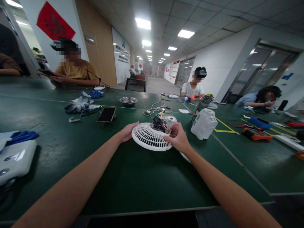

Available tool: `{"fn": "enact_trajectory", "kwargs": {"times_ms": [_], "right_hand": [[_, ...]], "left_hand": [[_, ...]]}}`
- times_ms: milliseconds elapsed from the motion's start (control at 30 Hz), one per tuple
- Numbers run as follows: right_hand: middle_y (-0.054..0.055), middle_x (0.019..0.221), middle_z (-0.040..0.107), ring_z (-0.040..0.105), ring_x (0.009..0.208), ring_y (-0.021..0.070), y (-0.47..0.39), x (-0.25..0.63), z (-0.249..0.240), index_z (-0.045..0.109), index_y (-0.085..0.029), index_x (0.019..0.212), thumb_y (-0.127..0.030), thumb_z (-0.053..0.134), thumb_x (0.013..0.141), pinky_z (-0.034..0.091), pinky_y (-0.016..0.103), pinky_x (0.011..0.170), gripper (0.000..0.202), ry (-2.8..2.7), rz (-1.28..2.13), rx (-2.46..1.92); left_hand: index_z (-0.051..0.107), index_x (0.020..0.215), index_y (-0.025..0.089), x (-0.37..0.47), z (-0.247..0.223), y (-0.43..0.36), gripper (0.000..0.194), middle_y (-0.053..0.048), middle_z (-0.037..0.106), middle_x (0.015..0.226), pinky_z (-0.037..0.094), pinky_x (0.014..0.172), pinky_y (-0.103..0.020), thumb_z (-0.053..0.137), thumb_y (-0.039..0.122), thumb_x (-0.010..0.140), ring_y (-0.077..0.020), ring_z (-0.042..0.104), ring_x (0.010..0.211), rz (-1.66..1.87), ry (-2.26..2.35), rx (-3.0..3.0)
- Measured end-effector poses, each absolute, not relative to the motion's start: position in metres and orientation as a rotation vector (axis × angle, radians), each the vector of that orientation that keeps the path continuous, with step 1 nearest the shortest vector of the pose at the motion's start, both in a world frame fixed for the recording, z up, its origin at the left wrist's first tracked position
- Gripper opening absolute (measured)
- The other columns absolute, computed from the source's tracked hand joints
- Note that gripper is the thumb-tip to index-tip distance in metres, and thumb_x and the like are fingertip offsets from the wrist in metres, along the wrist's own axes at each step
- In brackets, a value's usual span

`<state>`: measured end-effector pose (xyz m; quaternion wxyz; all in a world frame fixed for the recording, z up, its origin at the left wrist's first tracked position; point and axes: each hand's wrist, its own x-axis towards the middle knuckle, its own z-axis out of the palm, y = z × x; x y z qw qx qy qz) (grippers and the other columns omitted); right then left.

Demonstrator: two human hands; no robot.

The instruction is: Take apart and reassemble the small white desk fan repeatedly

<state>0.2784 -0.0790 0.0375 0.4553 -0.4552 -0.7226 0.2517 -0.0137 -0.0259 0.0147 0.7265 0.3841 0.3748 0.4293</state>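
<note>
A round white fan grille (149, 139) is tilted in front of me above the green table. On its upper side sits a dark motor (158, 122) with thin wires and a white part beside it. My left hand (128, 131) grips the grille's left rim, its fingers partly hidden behind it. At the right rim, my right hand (178, 136) has its thumb over the slats and its fingers bent near the wires. Whether those fingers also pinch a wire is too small to tell. A white cable (158, 109) lies coiled just beyond the grille.
A white plastic housing (204, 124) stands to the right. A phone (106, 114), gloves (80, 105) and a metal bowl (128, 101) lie at left and behind. An orange multimeter (256, 135) and blue tray (260, 123) are far right. Several people sit around the table.
</note>
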Motion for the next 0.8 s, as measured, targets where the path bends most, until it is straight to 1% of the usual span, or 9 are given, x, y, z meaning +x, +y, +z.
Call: {"fn": "enact_trajectory", "kwargs": {"times_ms": [167, 333, 467, 533, 667, 800], "right_hand": [[0.002, 0.098, 0.058, 0.058, 0.084, 0.0189, -0.082, 0.277, 0.038, 0.045, -0.026, 0.11, -0.046, 0.082, 0.063, 0.052, 0.035, 0.077, 0.063, -1.963, 0.463, -1.109], [0.004, 0.105, 0.059, 0.058, 0.09, 0.0206, -0.082, 0.277, 0.039, 0.046, -0.026, 0.117, -0.044, 0.08, 0.067, 0.051, 0.037, 0.082, 0.063, -2.032, 0.493, -1.075], [0.006, 0.107, 0.059, 0.058, 0.098, 0.0219, -0.074, 0.285, 0.04, 0.046, -0.025, 0.121, -0.043, 0.066, 0.081, 0.049, 0.037, 0.087, 0.048, -1.981, 0.424, -1.053], [0.008, 0.11, 0.059, 0.058, 0.1, 0.0229, -0.067, 0.293, 0.039, 0.047, -0.023, 0.122, -0.041, 0.061, 0.084, 0.049, 0.038, 0.088, 0.044, -1.908, 0.306, -1.098], [0.013, 0.122, 0.056, 0.055, 0.108, 0.0283, -0.05, 0.31, 0.035, 0.051, -0.021, 0.125, -0.038, 0.068, 0.076, 0.046, 0.043, 0.095, 0.054, -1.821, 0.039, -1.257], [0.013, 0.131, 0.054, 0.053, 0.117, 0.0294, -0.037, 0.322, 0.025, 0.045, -0.02, 0.136, -0.035, 0.069, 0.074, 0.043, 0.045, 0.101, 0.068, -1.854, 0.019, -1.354]], "left_hand": [[0.071, 0.1, 0.009, -0.013, 0.012, -0.023, 0.021, -0.015, 0.075, 0.096, 0.058, 0.083, -0.035, 0.06, 0.023, 0.089, -0.022, 0.073, 0.085, 0.969, 0.886, 0.794], [0.071, 0.098, 0.007, -0.011, 0.012, -0.022, 0.019, -0.018, 0.074, 0.099, 0.06, 0.078, -0.033, 0.064, 0.02, 0.087, -0.022, 0.073, 0.082, 0.994, 0.908, 0.807], [0.071, 0.099, 0.006, -0.01, 0.011, -0.021, 0.019, -0.019, 0.074, 0.101, 0.061, 0.078, -0.035, 0.065, 0.02, 0.087, -0.0224, 0.073, 0.082, 1.021, 0.903, 0.807], [0.071, 0.099, 0.006, -0.01, 0.011, -0.021, 0.019, -0.019, 0.074, 0.101, 0.061, 0.079, -0.035, 0.065, 0.02, 0.087, -0.0228, 0.073, 0.083, 1.021, 0.905, 0.807], [0.071, 0.096, 0.006, -0.008, 0.013, -0.023, 0.019, -0.018, 0.074, 0.097, 0.061, 0.076, -0.033, 0.064, 0.022, 0.088, -0.0218, 0.073, 0.08, 1.031, 0.929, 0.827], [0.071, 0.094, 0.005, -0.008, 0.014, -0.024, 0.021, -0.017, 0.074, 0.092, 0.061, 0.07, -0.031, 0.067, 0.024, 0.086, -0.0202, 0.073, 0.076, 1.038, 0.961, 0.861]]}}
